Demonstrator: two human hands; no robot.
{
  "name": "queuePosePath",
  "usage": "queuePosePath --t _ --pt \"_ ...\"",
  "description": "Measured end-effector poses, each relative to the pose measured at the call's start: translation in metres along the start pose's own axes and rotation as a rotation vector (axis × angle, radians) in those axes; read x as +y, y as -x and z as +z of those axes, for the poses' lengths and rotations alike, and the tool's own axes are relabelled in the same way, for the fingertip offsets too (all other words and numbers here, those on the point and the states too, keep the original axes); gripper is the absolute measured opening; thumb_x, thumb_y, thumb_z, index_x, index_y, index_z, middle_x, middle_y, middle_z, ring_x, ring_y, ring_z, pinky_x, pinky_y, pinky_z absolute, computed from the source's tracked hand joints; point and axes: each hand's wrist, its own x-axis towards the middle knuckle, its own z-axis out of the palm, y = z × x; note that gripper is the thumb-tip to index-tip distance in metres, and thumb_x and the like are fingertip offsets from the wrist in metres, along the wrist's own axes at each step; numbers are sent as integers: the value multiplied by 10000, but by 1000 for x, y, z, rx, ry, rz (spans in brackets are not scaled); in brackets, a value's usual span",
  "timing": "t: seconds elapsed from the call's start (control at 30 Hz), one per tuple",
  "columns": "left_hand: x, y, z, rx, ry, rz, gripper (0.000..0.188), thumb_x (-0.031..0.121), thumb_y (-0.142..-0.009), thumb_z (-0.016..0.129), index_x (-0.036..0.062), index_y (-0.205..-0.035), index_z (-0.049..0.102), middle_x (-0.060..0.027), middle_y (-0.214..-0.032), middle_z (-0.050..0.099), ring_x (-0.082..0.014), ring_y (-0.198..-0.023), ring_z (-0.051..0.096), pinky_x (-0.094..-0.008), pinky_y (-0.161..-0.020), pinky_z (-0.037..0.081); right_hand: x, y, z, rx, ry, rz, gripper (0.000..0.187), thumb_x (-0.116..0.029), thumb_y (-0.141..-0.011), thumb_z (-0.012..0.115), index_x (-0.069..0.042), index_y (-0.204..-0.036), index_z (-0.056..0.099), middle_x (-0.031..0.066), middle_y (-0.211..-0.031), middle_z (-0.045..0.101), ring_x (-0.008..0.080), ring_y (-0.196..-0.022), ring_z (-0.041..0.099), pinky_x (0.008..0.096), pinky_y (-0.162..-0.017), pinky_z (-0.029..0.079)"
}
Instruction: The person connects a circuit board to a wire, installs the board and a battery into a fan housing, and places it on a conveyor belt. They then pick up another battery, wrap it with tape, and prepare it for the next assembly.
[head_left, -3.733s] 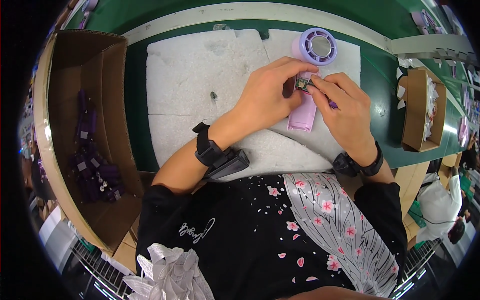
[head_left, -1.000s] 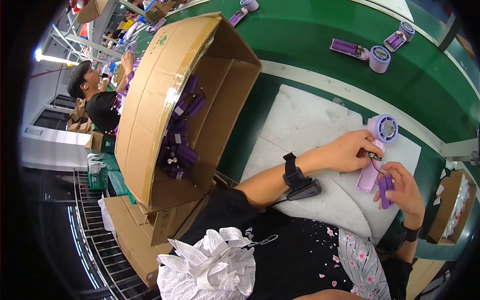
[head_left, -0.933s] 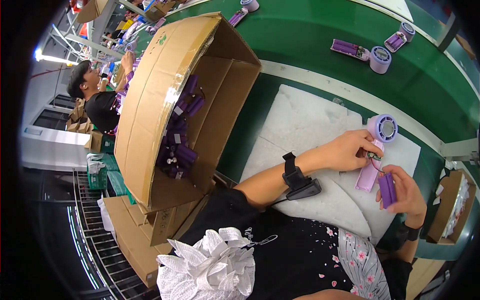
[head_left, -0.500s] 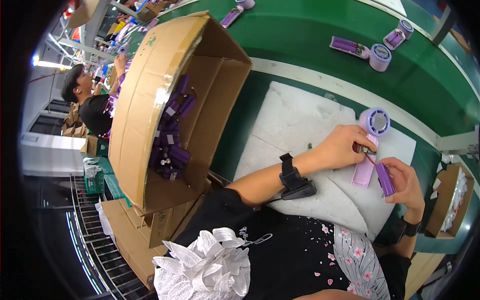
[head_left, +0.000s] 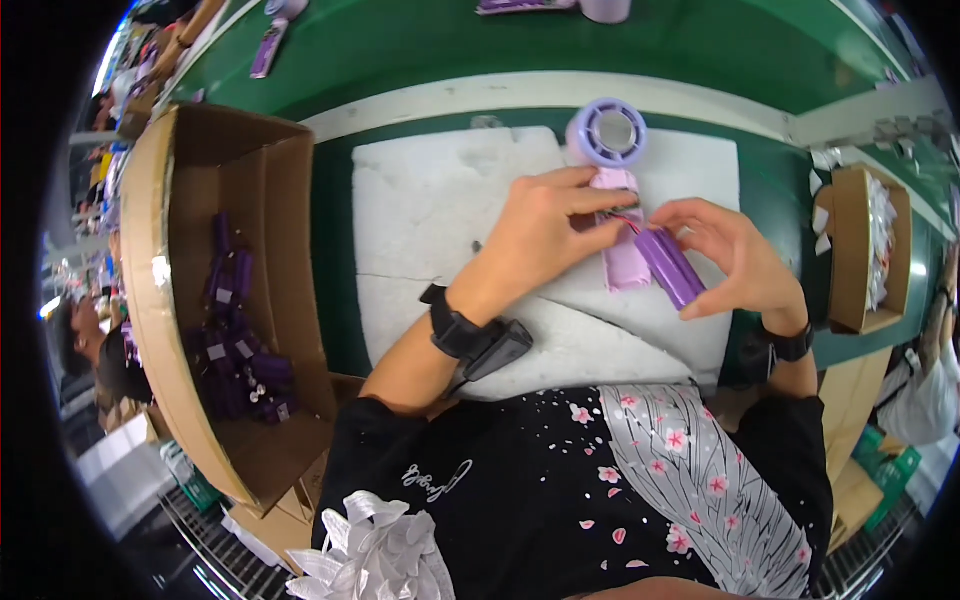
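On a white foam sheet lies a handheld fan with a round lilac head and an open pink handle pointing toward me. A small green circuit board shows inside the handle, partly behind fingers. My left hand is closed over the handle at the board, thumb and fingers around it. My right hand grips a purple battery pack between thumb and fingers, tilted just right of the handle. A thin red wire runs between the pack and the board.
At left a big cardboard box holds several purple battery packs. A smaller cardboard box with white plastic-wrapped pieces stands at right. Beyond a pale rail, more fan parts lie on the green surface. Other people are at the far sides.
The view has turned, so the scene sits more level and farther left. The right hand has brought the battery pack closer to the handle. Both hands keep their grips.
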Motion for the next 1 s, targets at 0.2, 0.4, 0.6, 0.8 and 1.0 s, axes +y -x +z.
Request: queuePosePath --t 0.2,0.4,0.6,0.8,1.0 --pt "5 0 -13 -83 -56 -24 253 99 -750 712 72 -1001 721 -133 -885 663 -279 -697 644 -315 -621 512 8 -10 19 24 336 -142 760 -64 -549 849 -5 -1230 518 87 -1227 546 209 -1105 534 319 -947 434" --pt "1 -2 -14 -122 -34 15 246 84 -782 689 70 -1026 714 -132 -901 665 -293 -714 643 -320 -640 511 15 -12 35 192 657 -377 691 -30 -547 822 -17 -1180 545 133 -1192 564 292 -1012 557 347 -875 480" --pt "1 1 -14 -116 -56 40 252 82 -794 678 74 -1044 710 -139 -931 668 -312 -747 647 -331 -656 514 16 -11 45 237 869 -489 638 -18 -585 808 -8 -1175 564 133 -1215 552 299 -1018 554 365 -878 490" --pt "-1 -1 -16 -151 -60 40 247 79 -809 666 79 -1052 708 -156 -968 669 -324 -761 646 -347 -674 520 13 -5 50 262 929 -421 564 -8 -612 790 8 -1144 599 134 -1248 534 291 -1033 566 363 -865 505" --pt "-3 -2 -19 -168 -70 32 246 71 -822 650 95 -1060 707 -183 -990 665 -351 -894 650 -374 -724 528 13 -5 52 297 1009 -456 528 -20 -614 791 10 -1110 613 144 -1252 548 296 -1018 582 367 -855 509"
